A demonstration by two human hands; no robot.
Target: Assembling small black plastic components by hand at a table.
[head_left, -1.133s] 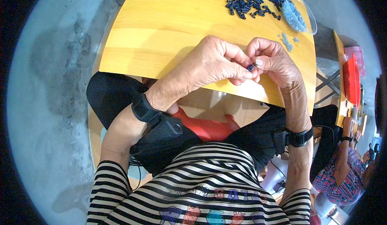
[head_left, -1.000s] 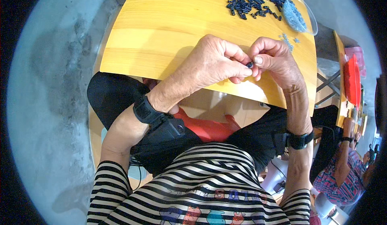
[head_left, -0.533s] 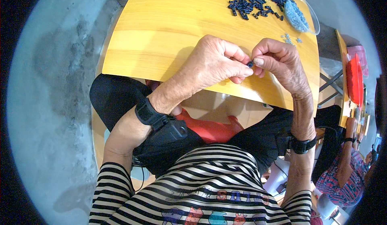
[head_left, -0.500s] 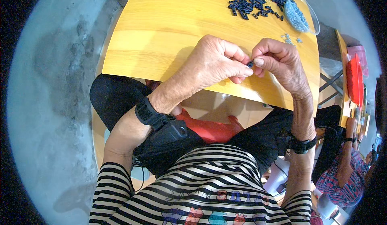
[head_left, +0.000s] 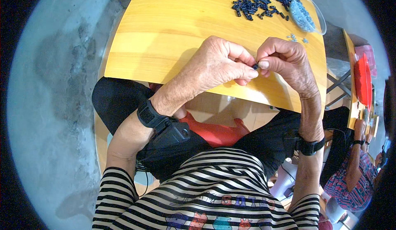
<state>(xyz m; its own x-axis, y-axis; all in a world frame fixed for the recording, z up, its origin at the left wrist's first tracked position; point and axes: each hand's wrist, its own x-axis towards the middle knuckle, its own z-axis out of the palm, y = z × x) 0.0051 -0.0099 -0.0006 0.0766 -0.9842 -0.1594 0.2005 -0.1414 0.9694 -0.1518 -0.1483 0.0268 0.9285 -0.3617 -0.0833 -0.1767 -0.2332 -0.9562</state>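
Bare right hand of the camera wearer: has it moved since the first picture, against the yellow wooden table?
Yes, rightward: at the wrist, the right hand is nearer the right edge of the yellow wooden table.

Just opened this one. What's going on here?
A person sits at a yellow wooden table with both hands together near its front edge. The left hand pinches a small dark piece, and the right hand pinches at its other side; whether it also holds something tiny can't be made out. Farther back lie a pile of dark pieces and a clear container of small bluish bits, with a few loose bits nearer the hands.
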